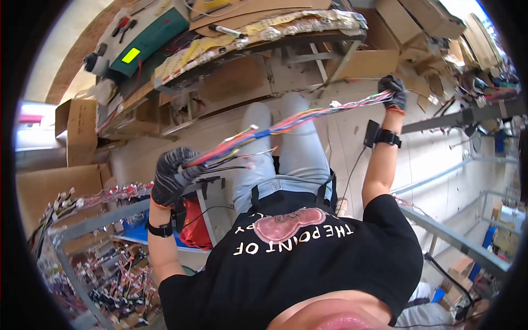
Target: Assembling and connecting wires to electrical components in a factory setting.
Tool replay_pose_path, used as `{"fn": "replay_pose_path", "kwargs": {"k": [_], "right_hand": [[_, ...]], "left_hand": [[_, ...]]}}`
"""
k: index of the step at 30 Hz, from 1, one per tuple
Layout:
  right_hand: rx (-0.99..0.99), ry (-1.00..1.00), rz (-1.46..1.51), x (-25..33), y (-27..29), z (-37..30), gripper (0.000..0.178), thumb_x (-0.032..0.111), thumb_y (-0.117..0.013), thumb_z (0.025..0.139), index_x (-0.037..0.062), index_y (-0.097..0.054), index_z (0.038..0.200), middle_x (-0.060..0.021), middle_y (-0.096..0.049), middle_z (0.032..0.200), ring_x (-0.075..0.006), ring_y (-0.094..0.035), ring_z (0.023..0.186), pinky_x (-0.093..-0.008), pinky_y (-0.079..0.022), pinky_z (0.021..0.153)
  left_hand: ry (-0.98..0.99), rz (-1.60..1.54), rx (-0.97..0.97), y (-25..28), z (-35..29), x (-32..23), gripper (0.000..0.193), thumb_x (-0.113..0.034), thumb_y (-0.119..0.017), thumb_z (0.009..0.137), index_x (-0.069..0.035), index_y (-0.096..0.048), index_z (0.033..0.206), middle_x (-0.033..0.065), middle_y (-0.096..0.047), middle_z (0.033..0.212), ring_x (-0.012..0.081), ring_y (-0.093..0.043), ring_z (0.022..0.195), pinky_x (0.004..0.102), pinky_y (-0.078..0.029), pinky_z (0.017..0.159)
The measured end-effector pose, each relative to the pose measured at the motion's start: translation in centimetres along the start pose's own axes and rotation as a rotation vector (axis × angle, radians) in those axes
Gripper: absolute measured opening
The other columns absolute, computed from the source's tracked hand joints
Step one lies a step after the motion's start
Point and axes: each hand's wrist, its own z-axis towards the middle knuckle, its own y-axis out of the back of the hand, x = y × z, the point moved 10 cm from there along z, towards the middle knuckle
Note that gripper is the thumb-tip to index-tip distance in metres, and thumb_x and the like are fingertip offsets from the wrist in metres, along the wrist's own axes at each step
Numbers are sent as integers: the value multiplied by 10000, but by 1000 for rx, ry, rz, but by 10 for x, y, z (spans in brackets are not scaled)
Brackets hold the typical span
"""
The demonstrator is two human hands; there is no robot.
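A long wire harness (300,117) of many coloured wires stretches above my lap, with blue tape around its middle and small white connectors along it. My left hand (175,171), in a dark grey knit glove, is closed round its left end; several loose wire ends stick out beside that hand. Gloved in the same way, my right hand (391,92) grips the other end, farther out and higher in view. The bundle looks taut between the two hands. The fingertips of both hands are partly hidden.
A workbench (250,41) edged with connectors stands ahead, holding a green tester box (148,41) and a marker pen (226,31). Metal rails (456,234) run on both sides. More harnesses (104,196) hang over the left rail. Cardboard boxes (77,132) stand around.
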Motion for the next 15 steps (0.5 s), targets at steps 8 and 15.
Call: {"fn": "replay_pose_path", "kwargs": {"k": [8,15], "right_hand": [[-43,883,-1059,-67,-209,-135,300,231,-563,870,-20,-479,1011,17,-392,544,-94,-330,357,-332,-494,733],[116,878,-1089,-134,-246,-148,418,232,-537,884,-48,-415,1169,0,-390,544,-99,-310,378,-361,-474,738]], "left_hand": [[94,837,201,-42,-33,147,204,-225,-636,758,-65,-604,881,132,-623,786,317,-599,692,395,-478,644],[19,750,274,-86,-85,226,214,-111,-521,754,-83,-604,949,156,-587,907,332,-546,878,417,-437,782]]}}
